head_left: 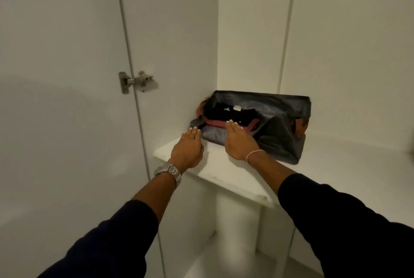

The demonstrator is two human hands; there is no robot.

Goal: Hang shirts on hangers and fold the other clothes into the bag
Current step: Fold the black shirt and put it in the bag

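Soft dark grey cloth bag (280, 120), lying on its side on the white closet shelf (235, 172), mouth open toward the front, pushed near the back corner. Inside: a small stack of folded clothes (233, 116), black on top, dusty pink under it, grey at the bottom. Brown strap bits poking out at both ends of the bag.

Left hand (188, 147) flat, fingers straight and together, at the bag's left front edge, holding nothing. Right hand (237, 141) flat too, fingers straight, resting on the grey fold at the bag's mouth, gripping nothing.

Likely step: tucking the stack in. Best done by pressing gently and evenly with both flat hands, sliding the pile straight back so the folds stay neat and nothing catches on the bag's lip.

No hangers or shirts in view.

Silver hinge (136, 81) on the white closet door (67, 76) at left.
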